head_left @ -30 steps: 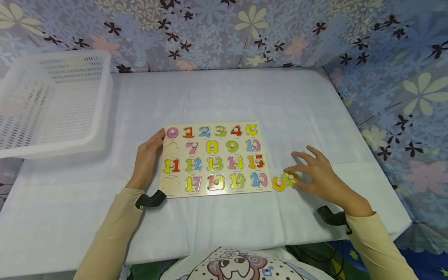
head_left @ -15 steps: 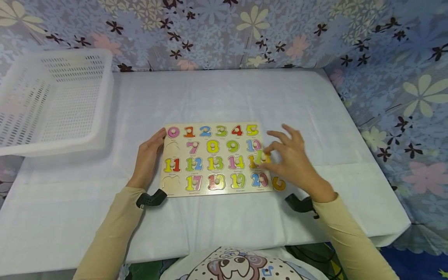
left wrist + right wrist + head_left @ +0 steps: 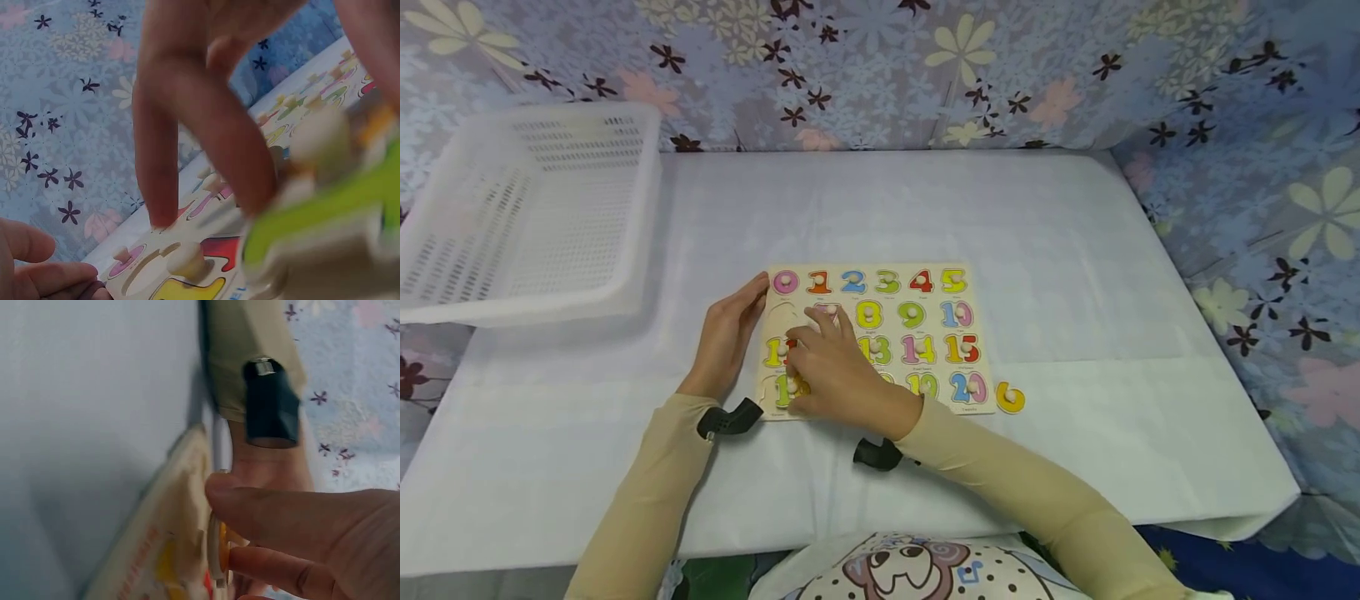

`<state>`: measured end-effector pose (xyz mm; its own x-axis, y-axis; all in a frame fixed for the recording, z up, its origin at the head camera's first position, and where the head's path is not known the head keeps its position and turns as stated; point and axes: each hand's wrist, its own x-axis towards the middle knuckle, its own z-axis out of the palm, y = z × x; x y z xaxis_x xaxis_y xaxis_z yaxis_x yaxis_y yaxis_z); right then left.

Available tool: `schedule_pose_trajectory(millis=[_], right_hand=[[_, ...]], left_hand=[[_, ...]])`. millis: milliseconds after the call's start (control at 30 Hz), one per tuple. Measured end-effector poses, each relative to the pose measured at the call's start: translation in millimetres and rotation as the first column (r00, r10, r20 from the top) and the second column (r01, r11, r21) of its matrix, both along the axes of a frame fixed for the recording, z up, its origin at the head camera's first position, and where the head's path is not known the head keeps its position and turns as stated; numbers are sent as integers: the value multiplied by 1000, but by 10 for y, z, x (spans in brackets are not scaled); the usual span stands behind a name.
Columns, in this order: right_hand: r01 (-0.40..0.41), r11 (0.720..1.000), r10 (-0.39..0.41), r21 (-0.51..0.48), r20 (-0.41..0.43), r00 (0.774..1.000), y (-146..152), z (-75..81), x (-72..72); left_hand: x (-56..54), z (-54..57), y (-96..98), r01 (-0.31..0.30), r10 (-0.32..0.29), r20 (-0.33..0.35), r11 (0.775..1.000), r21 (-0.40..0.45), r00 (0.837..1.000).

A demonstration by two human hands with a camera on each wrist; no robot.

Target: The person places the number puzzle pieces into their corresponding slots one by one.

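Observation:
A wooden number puzzle board (image 3: 898, 411) lies on the table, most of its knobbed numbers seated. My left hand (image 3: 724, 337) rests against the board's left edge with fairly straight fingers. Between thumb and fingers, my right hand (image 3: 842, 375) pinches the number 16 puzzle piece (image 3: 783, 392), green and orange, over the recess at the lower left. In the left wrist view the piece (image 3: 325, 222) looms close and tilted; in the right wrist view it stands edge-on (image 3: 217, 547). The right hand hides several numbers. The 6-shaped recess (image 3: 782, 314) shows bare wood.
A yellow-orange number 6 piece (image 3: 1011, 398) with a knob lies on the tablecloth just off the board's right edge. A white slotted plastic basket (image 3: 651, 208) stands at the back left. Floral curtains (image 3: 880, 75) hang behind the table.
My right hand has picked up the number 16 piece from the board's right side and carried it left across the board to the lower-left recess. The left hand stays at the edge.

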<state>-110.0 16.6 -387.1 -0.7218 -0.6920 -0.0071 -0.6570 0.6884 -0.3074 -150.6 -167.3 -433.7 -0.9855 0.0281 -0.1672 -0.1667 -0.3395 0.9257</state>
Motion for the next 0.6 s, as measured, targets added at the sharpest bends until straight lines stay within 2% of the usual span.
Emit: schedule_pose_trajectory(millis=[400, 600], right_hand=[[-7, 1000, 8, 11, -38, 999, -168, -105, 17], [7, 1000, -5, 26, -54, 999, -135, -85, 27]], left_hand=[[-22, 26, 23, -15, 15, 9, 1000, 11, 1000], [-2, 27, 15, -10, 11, 5, 999, -38, 1000]])
